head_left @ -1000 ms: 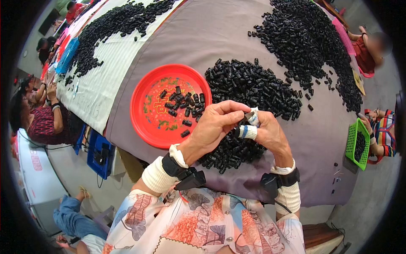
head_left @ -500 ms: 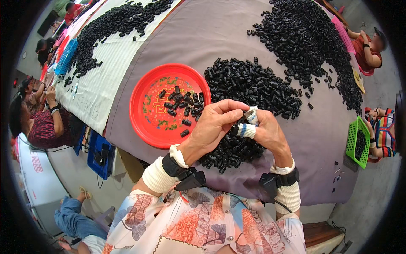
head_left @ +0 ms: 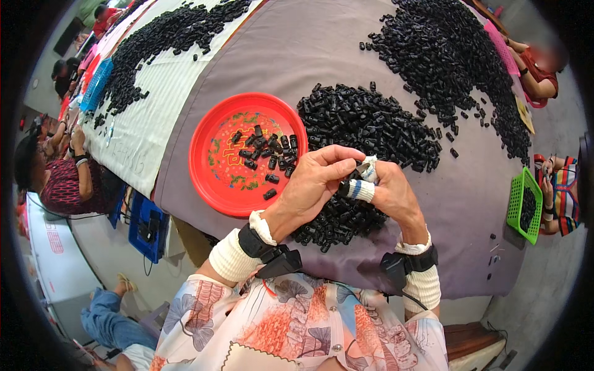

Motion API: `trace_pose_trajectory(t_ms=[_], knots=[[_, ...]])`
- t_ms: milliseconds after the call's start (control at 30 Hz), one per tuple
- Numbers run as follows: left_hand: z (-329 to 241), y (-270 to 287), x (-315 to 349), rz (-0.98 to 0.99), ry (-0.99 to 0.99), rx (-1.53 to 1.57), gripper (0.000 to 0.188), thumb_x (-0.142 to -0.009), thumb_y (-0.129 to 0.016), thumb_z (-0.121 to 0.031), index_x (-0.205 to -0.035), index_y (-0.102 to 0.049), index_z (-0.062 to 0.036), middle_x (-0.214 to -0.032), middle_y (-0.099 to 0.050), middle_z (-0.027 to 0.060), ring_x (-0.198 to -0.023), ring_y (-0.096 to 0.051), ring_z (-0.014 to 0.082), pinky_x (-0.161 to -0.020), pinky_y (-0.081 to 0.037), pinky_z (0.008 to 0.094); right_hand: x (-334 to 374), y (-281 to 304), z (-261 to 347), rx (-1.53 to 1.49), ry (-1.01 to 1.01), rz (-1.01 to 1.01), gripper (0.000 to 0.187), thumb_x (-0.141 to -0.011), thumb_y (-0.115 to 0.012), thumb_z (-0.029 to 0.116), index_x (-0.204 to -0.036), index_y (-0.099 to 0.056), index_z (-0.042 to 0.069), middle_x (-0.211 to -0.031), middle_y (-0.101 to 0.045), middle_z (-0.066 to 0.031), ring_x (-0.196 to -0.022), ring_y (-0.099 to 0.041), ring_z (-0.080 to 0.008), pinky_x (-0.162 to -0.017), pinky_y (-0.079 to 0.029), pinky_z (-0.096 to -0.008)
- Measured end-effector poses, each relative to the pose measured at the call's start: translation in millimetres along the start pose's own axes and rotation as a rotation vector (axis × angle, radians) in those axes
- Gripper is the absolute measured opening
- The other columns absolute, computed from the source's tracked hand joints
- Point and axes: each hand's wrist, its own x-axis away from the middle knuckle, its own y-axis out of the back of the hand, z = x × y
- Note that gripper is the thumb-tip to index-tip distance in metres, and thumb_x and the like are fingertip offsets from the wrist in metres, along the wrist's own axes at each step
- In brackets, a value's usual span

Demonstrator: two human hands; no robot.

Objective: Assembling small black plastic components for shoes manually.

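Note:
My left hand (head_left: 309, 188) and my right hand (head_left: 399, 195) meet above a heap of small black plastic pieces (head_left: 365, 123). Left thumb and forefinger pinch a small dark piece (head_left: 362, 167), pressed against the right hand's fingertips. Those right fingers curl closed, and white cloth with blue stripes (head_left: 361, 190) wraps some of them. Whatever else they grip is hidden. More black lies under the joined hands. Beside my left hand stands a round red tray (head_left: 207, 191) with a printed pattern, holding several short barrel-shaped black pieces (head_left: 272, 148).
A grey cloth (head_left: 204, 123) covers the table. Larger black heaps lie at far right (head_left: 439, 55) and on a white cloth at far left (head_left: 133, 68). A green basket (head_left: 526, 207) stands at the right edge. Other people sit along both sides. A blue crate (head_left: 148, 226) is below left.
My hands stay almost in place, still together. At the right edge, the person in red has shifted. People at the left have moved slightly too.

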Motion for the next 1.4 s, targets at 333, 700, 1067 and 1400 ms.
trace_pose_trajectory(t_ms=[333,700,1067,1400], knots=[[-9.1,12.9,4.7,-0.079,-0.079,-0.048,0.016,-0.086,-0.057,-0.008,-0.1,-0.061,-0.0007,-0.088,-0.06,0.0011,-0.076,-0.055,0.0069,-0.067,-0.048,0.0216,-1.0,4.9,8.2,0.019,0.042,0.1,0.023,-0.074,-0.069,0.023,-0.077,-0.061,0.001,-0.065,-0.054,-0.003,-0.058,-0.047,-0.0094,-0.055,-0.04,-0.0268],[-31.1,44.9,21.5,-0.316,-0.31,-0.929,0.015,-0.082,-0.06,-0.006,-0.095,-0.064,-0.0004,-0.084,-0.061,0.0004,-0.072,-0.053,0.0067,-0.066,-0.043,0.0207,12.0,32.5,-11.3,-0.363,-0.122,-0.157,0.021,-0.086,-0.052,0.02,-0.071,-0.049,0.006,-0.053,-0.044,0.0011,-0.041,-0.039,-0.0061,-0.036,-0.028,-0.0207],[13.9,37.2,-13.5,0.173,-0.4,-2.016,0.016,-0.069,-0.066,-0.01,-0.084,-0.062,-0.0065,-0.083,-0.052,0.0096,-0.083,-0.049,0.0279,-0.076,-0.041,0.038,21.4,27.1,-24.3,-0.279,-0.156,-0.075,0.013,-0.083,-0.053,0.014,-0.073,-0.055,0.006,-0.053,-0.048,0.0023,-0.041,-0.043,-0.0049,-0.038,-0.031,-0.0205],[-18.4,6.8,-7.9,0.111,-0.264,-1.236,0.018,-0.074,-0.068,-0.009,-0.087,-0.06,0.0008,-0.071,-0.056,0.003,-0.065,-0.053,0.0089,-0.059,-0.045,0.0245,14.8,18.1,-14.7,-0.325,-0.176,-0.152,0.011,-0.081,-0.058,0.012,-0.088,-0.058,0.004,-0.056,-0.05,0.002,-0.041,-0.044,-0.0047,-0.038,-0.033,-0.0203]])
